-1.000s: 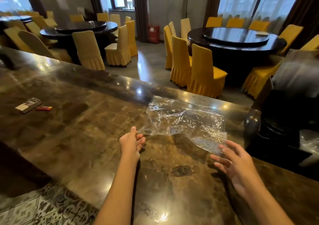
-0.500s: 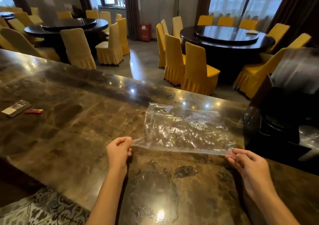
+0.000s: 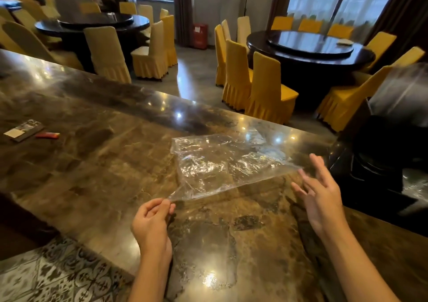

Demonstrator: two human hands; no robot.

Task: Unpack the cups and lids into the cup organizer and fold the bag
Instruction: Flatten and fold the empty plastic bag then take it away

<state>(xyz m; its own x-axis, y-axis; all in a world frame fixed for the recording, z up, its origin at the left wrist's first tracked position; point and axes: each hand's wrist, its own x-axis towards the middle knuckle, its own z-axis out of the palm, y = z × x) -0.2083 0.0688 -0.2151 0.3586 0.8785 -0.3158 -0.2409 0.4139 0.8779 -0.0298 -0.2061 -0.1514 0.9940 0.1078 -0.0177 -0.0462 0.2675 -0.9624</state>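
Note:
A clear, crinkled plastic bag [image 3: 228, 165] lies spread on the brown marble counter [image 3: 97, 163]. My left hand [image 3: 152, 220] pinches the bag's near left corner between thumb and fingers. My right hand [image 3: 320, 193] hovers with its fingers spread beside the bag's near right corner, holding nothing. A dark cup organizer [image 3: 384, 163] stands at the counter's right end, with a blurred clear stack [image 3: 400, 93] rising from its top. Individual cups or lids cannot be made out.
A small flat card packet [image 3: 23, 129] and a red lighter [image 3: 47, 135] lie at the far left of the counter. Beyond the counter's far edge stand round dark dining tables [image 3: 310, 47] ringed by yellow-covered chairs [image 3: 266, 88]. Patterned floor tiles [image 3: 53, 276] show at bottom left.
My right hand has let go of the bag's right corner and opened, lifting slightly. My left hand keeps its pinch on the left corner. The bag has settled flatter.

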